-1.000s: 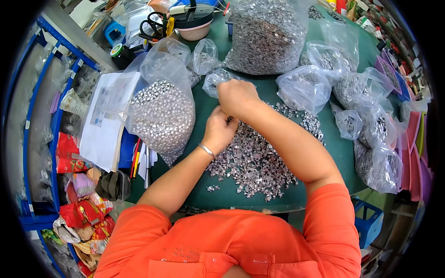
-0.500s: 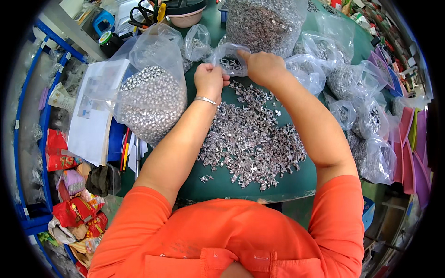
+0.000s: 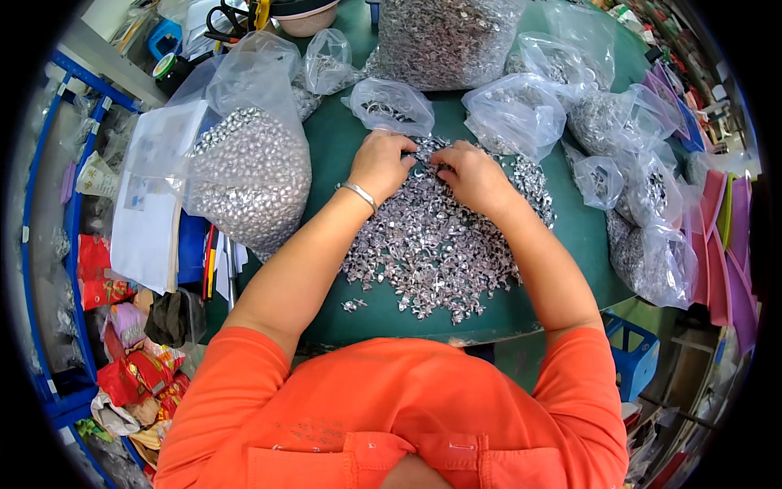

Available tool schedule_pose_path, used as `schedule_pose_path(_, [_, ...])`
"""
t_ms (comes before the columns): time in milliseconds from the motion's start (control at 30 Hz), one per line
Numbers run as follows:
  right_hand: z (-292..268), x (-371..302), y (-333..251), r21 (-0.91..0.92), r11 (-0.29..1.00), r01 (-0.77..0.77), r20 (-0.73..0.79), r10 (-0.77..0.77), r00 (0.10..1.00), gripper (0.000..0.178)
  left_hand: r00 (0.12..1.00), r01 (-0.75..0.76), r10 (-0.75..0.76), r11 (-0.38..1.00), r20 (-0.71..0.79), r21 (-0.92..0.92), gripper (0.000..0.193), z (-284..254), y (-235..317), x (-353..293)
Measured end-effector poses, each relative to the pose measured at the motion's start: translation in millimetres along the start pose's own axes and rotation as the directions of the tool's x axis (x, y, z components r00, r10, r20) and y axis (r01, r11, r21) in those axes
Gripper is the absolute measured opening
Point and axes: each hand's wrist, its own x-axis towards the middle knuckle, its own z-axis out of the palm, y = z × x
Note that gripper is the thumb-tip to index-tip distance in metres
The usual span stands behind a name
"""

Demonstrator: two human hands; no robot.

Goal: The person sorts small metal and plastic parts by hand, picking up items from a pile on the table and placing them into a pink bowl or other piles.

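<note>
Head view, clock read from the middle of the pile: nearest, at six, there's the person's orange shirt (image 3: 383, 399), tight up to the worktop (image 3: 578, 281), with a blue stool (image 3: 634, 356) down at four. On the green surface, a few stray pieces (image 3: 353, 305) sit at eight, just off the main event: a broad pile of small silvery metal pieces (image 3: 440, 261), spread loose right in front of the person. And here are the hands, both at its far edge! The left hand (image 3: 383, 167), silver bracelet (image 3: 359, 197) on the wrist, is in at eleven, fingers bent; the right hand (image 3: 476, 178) is in at one, fingers curled down, thumb toward its partner. A narrow gap between them, and whether either pinches a piece, I cannot tell. Out at nine lie white papers (image 3: 151, 220), overlapped by a bulging clear bag of rounded silver beads (image 3: 248, 183). At three, tall pink and purple items (image 3: 721, 253); nearer in, around half past two, a cluster of filled clear bags (image 3: 639, 191). Beyond the left fingertips, at eleven, a small open bag (image 3: 395, 106) with metal pieces inside; at twelve, farther back, a big stuffed bag (image 3: 448, 41).
</note>
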Motion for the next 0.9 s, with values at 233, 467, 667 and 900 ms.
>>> schedule_pose_path(233, [1.5, -2.6, -8.7, -0.023, 0.997, -0.072, -0.028, 0.071, 0.997, 0.019, 0.999, -0.049, 0.049, 0.998, -0.01, 0.047, 0.015, -2.2, 3.2, -5.7])
schedule_pose_path(467, [3.2, -10.8, -7.4, 0.091, 0.969, -0.231, -0.01, 0.233, 0.972, 0.019, 0.992, 0.121, -0.127, 0.961, -0.007, -0.248, 0.016, -22.7, 18.1, -28.5])
schedule_pose_path(667, [-0.2, -28.2, 3.0, 0.574, 0.781, -0.247, -0.046, 0.331, 0.942, 0.016, 0.959, 0.285, -0.208, 0.729, 0.194, -0.623, 0.012, -32.8, 25.4, -41.1])
schedule_pose_path(900, [-21.2, -41.9, 16.2, 0.962, -0.192, -0.196, 0.245, 0.282, 0.927, 0.013, 0.81, 0.508, -0.144, 0.657, 0.568, -0.557, 0.006, -47.7, 42.4, -41.0])
